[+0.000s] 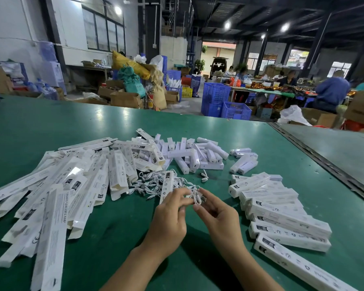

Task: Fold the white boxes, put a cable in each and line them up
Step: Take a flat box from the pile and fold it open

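While both hands sit low over the green counter (114,238), they've got one small white cable (195,199) between them. The left hand (168,215) has its fingers curled and pinching one side of it, and the right hand (216,215) has thumb + fingers clamped on the looped end. Just behind the hands is the tangle of loose cables (149,184), w/ a single opened box (167,185) lying across it, near end right by the left fingers. Big messy heap of flat unfolded boxes (61,196) on the left. The folded boxes (282,215) are on the right, lined up side by side in a slanted row, approx parallel. Farther back there's a pile of small white lamp units (198,154). Blue crates (223,101) are on the floor past the counter edge, and ppl (332,91) are sitting in the bg.
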### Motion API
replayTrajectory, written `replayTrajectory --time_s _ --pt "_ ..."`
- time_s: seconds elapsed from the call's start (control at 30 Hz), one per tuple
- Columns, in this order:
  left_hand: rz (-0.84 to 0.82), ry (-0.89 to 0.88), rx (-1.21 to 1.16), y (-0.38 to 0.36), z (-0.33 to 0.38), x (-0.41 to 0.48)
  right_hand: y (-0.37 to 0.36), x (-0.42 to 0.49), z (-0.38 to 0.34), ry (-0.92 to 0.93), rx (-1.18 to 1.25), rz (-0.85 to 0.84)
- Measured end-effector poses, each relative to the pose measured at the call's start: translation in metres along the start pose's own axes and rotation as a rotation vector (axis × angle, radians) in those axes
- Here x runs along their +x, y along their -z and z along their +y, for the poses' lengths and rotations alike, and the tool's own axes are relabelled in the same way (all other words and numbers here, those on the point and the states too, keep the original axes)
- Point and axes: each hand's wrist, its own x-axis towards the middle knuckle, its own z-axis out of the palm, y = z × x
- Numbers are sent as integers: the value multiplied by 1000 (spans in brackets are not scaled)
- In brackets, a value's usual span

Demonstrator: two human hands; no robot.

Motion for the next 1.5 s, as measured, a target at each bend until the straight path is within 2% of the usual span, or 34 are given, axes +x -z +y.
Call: replayTrajectory --time_s 0.17,0.27,0.33,0.37,0.43,0.5,0.63,0.73,0.8,0.87,0.93,1.1,1.17,1.23,1.3,1.33,1.43,1.5 --pt "-61 32 -19 2 -7 0 1 0 4 46 -94 -2" --pt "102 104 47 2 -12 1 1 0 8 50 -140 10" --pt "232 231 187 8 -18 5 2 0 11 27 -130 20" --pt "209 332 290 11 -23 7 3 1 11 7 -131 22" --pt "0 531 531 15 -31 8 4 1 11 -20 -122 13" --pt "-132 614 596 17 -32 8 3 1 10 -49 -90 9" --pt "-78 608 401 13 -28 10 2 2 9 -48 -86 21" --pt "71 690 40 13 -31 13 2 3 6 -47 -71 40" --pt "114 768 -163 15 -31 15 3 3 5 -65 -50 59" --pt "89 747 -168 16 -32 15 3 4 6 -81 -26 73" --pt "26 635 5 15 -30 13 2 3 6 -101 -16 53" --pt "-268 456 299 6 -18 4 2 4 11 -217 17 -8" --pt "-358 405 385 5 -17 4 1 5 14 -273 130 -7" --pt "-350 413 371 5 -19 6 -1 5 14 -330 295 -6" --pt "-268 493 228 5 -19 7 -1 4 13 -312 358 11" --pt "-218 573 61 6 -18 8 0 3 11 -286 357 28" --pt "-61 857 -691 13 -14 15 5 4 8 -209 301 113" --pt "16 923 -1065 17 -14 19 6 4 6 -172 269 141"
